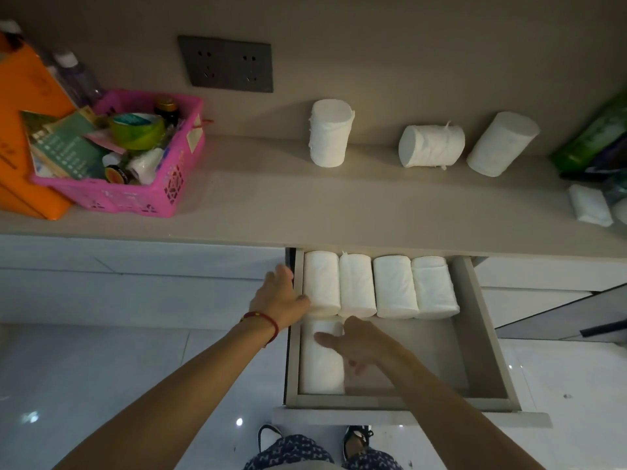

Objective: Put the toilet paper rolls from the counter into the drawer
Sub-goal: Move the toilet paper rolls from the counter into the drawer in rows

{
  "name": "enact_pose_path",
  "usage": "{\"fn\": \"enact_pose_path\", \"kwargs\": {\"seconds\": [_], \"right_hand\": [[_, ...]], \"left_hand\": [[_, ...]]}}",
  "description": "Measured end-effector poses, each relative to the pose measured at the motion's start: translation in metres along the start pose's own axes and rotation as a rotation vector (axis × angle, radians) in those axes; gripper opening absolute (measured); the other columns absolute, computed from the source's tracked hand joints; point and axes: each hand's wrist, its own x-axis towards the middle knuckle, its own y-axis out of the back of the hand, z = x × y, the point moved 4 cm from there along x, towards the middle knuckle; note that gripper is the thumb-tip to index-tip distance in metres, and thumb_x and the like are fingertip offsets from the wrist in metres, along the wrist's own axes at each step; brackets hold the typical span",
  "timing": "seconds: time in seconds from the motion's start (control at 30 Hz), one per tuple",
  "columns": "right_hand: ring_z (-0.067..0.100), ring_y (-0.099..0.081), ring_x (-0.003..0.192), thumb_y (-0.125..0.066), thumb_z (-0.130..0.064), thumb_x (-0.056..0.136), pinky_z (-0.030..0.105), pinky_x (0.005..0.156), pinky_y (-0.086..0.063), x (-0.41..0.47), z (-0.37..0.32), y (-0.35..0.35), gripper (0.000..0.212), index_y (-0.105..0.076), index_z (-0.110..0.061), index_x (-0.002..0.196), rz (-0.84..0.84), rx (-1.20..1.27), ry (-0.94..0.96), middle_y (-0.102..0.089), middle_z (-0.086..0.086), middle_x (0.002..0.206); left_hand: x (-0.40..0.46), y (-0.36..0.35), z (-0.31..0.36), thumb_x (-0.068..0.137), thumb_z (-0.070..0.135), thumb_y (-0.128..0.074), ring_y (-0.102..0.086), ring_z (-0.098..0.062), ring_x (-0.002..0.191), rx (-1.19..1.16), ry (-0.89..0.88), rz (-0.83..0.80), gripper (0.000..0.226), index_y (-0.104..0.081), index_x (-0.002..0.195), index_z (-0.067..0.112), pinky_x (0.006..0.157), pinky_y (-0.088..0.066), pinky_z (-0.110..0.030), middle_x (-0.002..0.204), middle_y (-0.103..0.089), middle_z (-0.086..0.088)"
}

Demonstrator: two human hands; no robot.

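Right hand (pixel 359 344) over drawer roll (pixel 320 364); left hand (pixel 280 300) beside.

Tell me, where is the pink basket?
The pink basket sits on the counter at the left of the head view, against an orange box, below and left of the wall socket.
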Motion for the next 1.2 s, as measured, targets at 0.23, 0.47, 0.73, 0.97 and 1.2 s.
{"fn": "enact_pose_path", "kwargs": {"seconds": [0.23,0.47,0.73,0.97,1.2], "right_hand": [[0.03,-0.072,0.101,-0.064,-0.035,0.089,0.041,0.093,-0.059,0.006,-0.02,0.18,0.029,-0.072,-0.019,0.112,0.597,0.189,0.162,-0.077,0.007,0.107],[0.04,-0.039,0.144,-0.07,-0.009,0.088,0.05,0.114,-0.039,0.058,-0.009,0.311,0.07,-0.042,-0.012,0.152,0.949,-0.134,0.224,-0.037,0.018,0.16],[0.038,-0.02,0.153,-0.083,-0.017,0.081,0.061,0.125,-0.016,0.105,0.008,0.383,0.099,-0.023,-0.017,0.161,0.941,-0.533,0.295,-0.026,0.014,0.163],[0.041,-0.041,0.139,-0.091,-0.022,0.071,0.054,0.119,-0.028,0.109,0.008,0.397,0.091,-0.041,-0.01,0.146,0.936,-0.591,0.36,-0.047,0.018,0.15],[0.039,-0.053,0.128,-0.075,-0.062,0.072,0.046,0.104,-0.047,0.086,0.011,0.354,0.1,-0.037,-0.006,0.145,0.739,-0.343,0.272,-0.055,0.018,0.141]], "left_hand": [[0.072,0.065,0.104,0.091,0.011,-0.064,-0.062,-0.035,0.104,-0.003,-0.281,0.31,0.04,-0.053,0.129,0.006,0.083,-0.048,-0.035,0.127,-0.054,-0.017],[0.17,0.097,0.181,0.088,0.023,-0.077,-0.03,-0.045,0.144,0.11,-0.25,0.404,0.096,-0.017,0.162,0.017,0.117,-0.04,-0.052,0.165,-0.014,-0.02],[0.237,0.1,0.22,0.086,0.028,-0.079,-0.018,-0.05,0.15,0.161,-0.141,0.404,0.094,-0.021,0.159,0.016,0.12,-0.033,-0.051,0.171,0.0,-0.017],[0.219,0.101,0.228,0.071,0.022,-0.089,-0.052,-0.037,0.123,-0.013,-0.228,0.474,0.067,-0.051,0.126,0.017,0.1,-0.052,-0.046,0.138,-0.048,-0.01],[0.156,0.058,0.214,0.062,0.023,-0.088,-0.06,-0.022,0.109,-0.398,-0.258,0.381,0.058,-0.062,0.112,0.039,0.089,-0.053,-0.031,0.131,-0.055,-0.002]]}}
